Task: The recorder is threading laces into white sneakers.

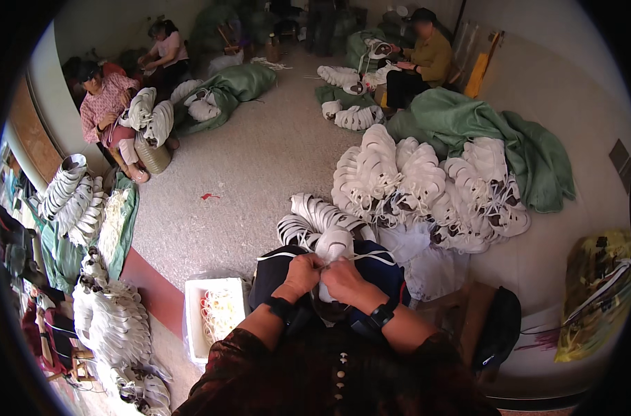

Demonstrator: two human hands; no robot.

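Observation:
A white shoe (335, 243) sits upright in my lap, its rounded end away from me. My left hand (303, 272) is closed against its left side, fingers bent inward. My right hand (344, 281) is closed over the shoe's near part, fingertips almost meeting the left ones. A flat white lace (376, 259) sticks out to the right, and another length reaches out to the left across my dark trousers. What exactly the fingertips pinch is hidden. Just beyond my knees lies a row of nested white shoe uppers (319, 215).
A white foam box (215, 284) of loose laces stands at my left. Piles of white shoes (405, 177) lie ahead right by a green sack (468, 125); more shoes (111, 312) are stacked left. Several people sit farther off. A wooden stool (461, 305) is at my right.

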